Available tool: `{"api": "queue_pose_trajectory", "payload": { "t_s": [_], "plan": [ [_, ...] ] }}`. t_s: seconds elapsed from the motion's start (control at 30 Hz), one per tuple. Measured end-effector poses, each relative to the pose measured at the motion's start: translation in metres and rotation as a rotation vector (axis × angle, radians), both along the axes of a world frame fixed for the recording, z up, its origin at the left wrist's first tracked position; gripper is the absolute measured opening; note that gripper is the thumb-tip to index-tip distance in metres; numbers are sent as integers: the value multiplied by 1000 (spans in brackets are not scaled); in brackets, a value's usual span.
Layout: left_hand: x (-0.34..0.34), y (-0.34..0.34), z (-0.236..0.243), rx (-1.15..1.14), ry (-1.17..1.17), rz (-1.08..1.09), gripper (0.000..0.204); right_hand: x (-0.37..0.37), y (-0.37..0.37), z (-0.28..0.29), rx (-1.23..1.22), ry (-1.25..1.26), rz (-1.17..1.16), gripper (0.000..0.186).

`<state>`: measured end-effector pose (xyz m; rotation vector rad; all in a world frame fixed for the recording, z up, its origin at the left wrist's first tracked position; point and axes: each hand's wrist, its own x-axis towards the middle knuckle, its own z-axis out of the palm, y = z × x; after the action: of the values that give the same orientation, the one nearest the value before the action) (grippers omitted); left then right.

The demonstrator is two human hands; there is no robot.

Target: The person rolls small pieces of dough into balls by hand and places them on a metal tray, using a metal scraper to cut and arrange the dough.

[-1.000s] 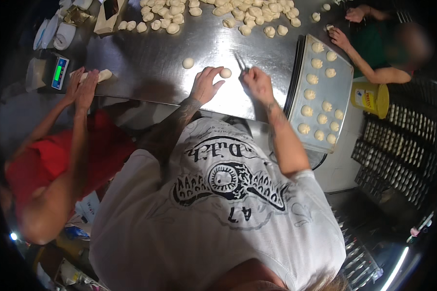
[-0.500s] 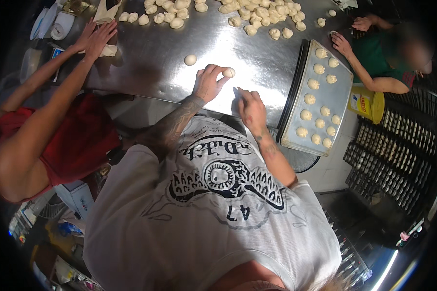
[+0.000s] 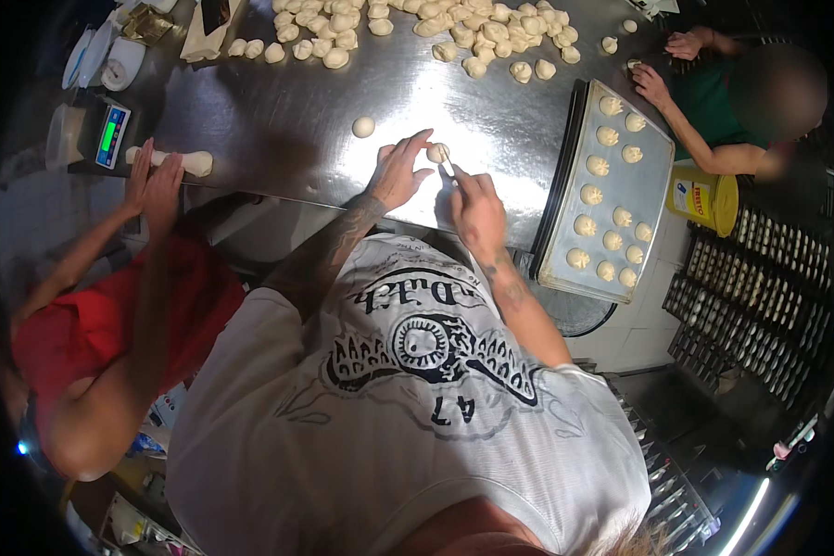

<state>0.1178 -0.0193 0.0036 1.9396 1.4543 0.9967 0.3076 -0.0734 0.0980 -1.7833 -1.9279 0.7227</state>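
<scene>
A small round dough ball (image 3: 436,152) lies on the steel table in front of me. My left hand (image 3: 398,173) is beside it, thumb and fingers spread, with the fingertips close to the ball's left side. In my right hand (image 3: 478,206) is a small knife (image 3: 447,168), its blade resting against the ball. A dark line shows across the dough by the blade. Another smooth dough ball (image 3: 363,127) sits apart, farther left. To my right, a metal tray (image 3: 612,213) bears several dough pieces with cut tops.
Many dough pieces (image 3: 491,32) are heaped along the table's (image 3: 278,111) far side. At left a co-worker in red presses a dough roll (image 3: 195,164) near a digital scale (image 3: 112,136). A co-worker in green stands at right, by a yellow bucket (image 3: 704,201).
My left hand has loosened its pinch on the dough ball, and the knife blade has come up to it. The left co-worker's hands have moved nearer, onto a dough roll.
</scene>
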Motion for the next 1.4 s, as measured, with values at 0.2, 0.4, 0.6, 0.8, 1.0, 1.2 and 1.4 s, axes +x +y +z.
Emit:
{"api": "queue_pose_trajectory", "payload": {
  "t_s": [0.2, 0.4, 0.6, 0.8, 1.0, 1.2, 1.4],
  "plan": [
    [4, 10, 18, -372, 209, -118, 38, 5, -1, -21, 21, -116, -2, 40],
    [-52, -4, 26, -230, 91, -49, 92, 3, -13, 8, -86, -45, 31, 39],
    [-99, 16, 9, -161, 152, 213, 53, -115, 82, -8, 48, 84, 125, 38],
    [-108, 13, 10, -208, 140, 226, 42, -89, 40, -8, 42, 32, 237, 41],
    [-106, 25, 9, -263, 91, 116, 43, -128, 80, -19, 3, -15, 112, 42],
    [-112, 21, 8, -58, 134, 152, 48, -82, 26, -9, -78, -92, 125, 42],
    [-108, 29, 8, -211, 126, 63, 36, -127, 69, -10, -55, -15, 72, 41]
  ]
}}
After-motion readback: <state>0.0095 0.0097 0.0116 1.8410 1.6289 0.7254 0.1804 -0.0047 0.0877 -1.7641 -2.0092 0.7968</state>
